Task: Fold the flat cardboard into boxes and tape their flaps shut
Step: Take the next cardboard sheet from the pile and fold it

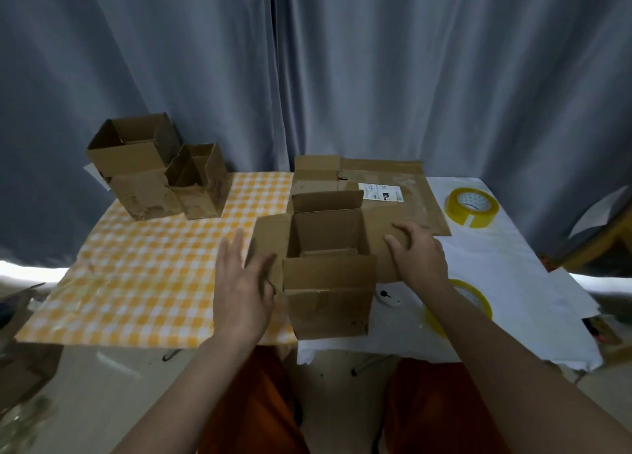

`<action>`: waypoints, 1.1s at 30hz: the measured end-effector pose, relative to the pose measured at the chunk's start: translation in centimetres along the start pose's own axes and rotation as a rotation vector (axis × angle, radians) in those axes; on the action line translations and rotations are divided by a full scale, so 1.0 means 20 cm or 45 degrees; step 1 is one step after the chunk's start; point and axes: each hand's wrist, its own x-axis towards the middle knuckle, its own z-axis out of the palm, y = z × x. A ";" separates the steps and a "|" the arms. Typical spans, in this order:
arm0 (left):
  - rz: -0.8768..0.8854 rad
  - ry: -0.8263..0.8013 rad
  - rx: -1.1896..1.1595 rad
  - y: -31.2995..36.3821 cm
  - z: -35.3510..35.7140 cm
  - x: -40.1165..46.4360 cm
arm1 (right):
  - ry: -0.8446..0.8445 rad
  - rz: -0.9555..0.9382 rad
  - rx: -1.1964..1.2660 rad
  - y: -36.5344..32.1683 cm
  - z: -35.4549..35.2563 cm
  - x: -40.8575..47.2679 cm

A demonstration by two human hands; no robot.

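Note:
An upright cardboard box (pixel 328 299) stands at the table's front middle, its top open and all flaps spread outward. My left hand (pixel 244 282) is beside the left flap with straight fingers, its thumb touching the flap's edge. My right hand (pixel 419 253) rests on the right flap, fingers loosely bent over it. Flat cardboard (pixel 386 176) with a white label lies behind the box. One yellowish tape roll (pixel 472 207) sits at the back right. A second tape roll (pixel 475 296) lies under my right forearm, partly hidden.
Two open folded boxes (pixel 154 166) stand at the back left on the yellow checked cloth (pixel 154 265). A white cloth (pixel 506 282) covers the table's right side, with a small white and black object (pixel 388 298) near the box. Grey curtains hang behind.

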 end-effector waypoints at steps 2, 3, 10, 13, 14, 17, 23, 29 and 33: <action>0.323 -0.249 -0.037 -0.01 0.00 0.01 | 0.013 0.006 0.022 0.03 0.01 0.00; 0.344 -0.428 -0.134 -0.01 0.00 0.01 | 0.019 0.013 0.043 0.04 0.02 0.00; -0.006 -0.378 -0.352 0.00 0.06 0.05 | 0.024 -0.020 0.044 0.11 0.05 -0.03; 0.014 -0.290 -0.285 0.04 0.09 0.04 | 0.034 -0.021 -0.008 0.10 0.06 -0.02; 0.020 -0.279 -0.265 0.05 0.10 0.04 | 0.029 -0.008 -0.064 0.10 0.06 -0.02; 0.002 -0.235 -0.183 0.07 0.11 0.04 | 0.161 -0.175 -0.371 0.10 0.06 -0.05; -0.159 -0.129 -0.203 0.10 0.11 0.04 | 0.079 -0.764 -0.711 0.03 0.05 -0.11; 0.094 -0.375 0.190 0.07 0.11 0.01 | -0.097 -0.658 -0.788 -0.03 0.05 -0.09; 0.132 -0.382 0.377 0.07 0.13 0.00 | -0.162 -0.558 -0.403 -0.19 0.08 0.05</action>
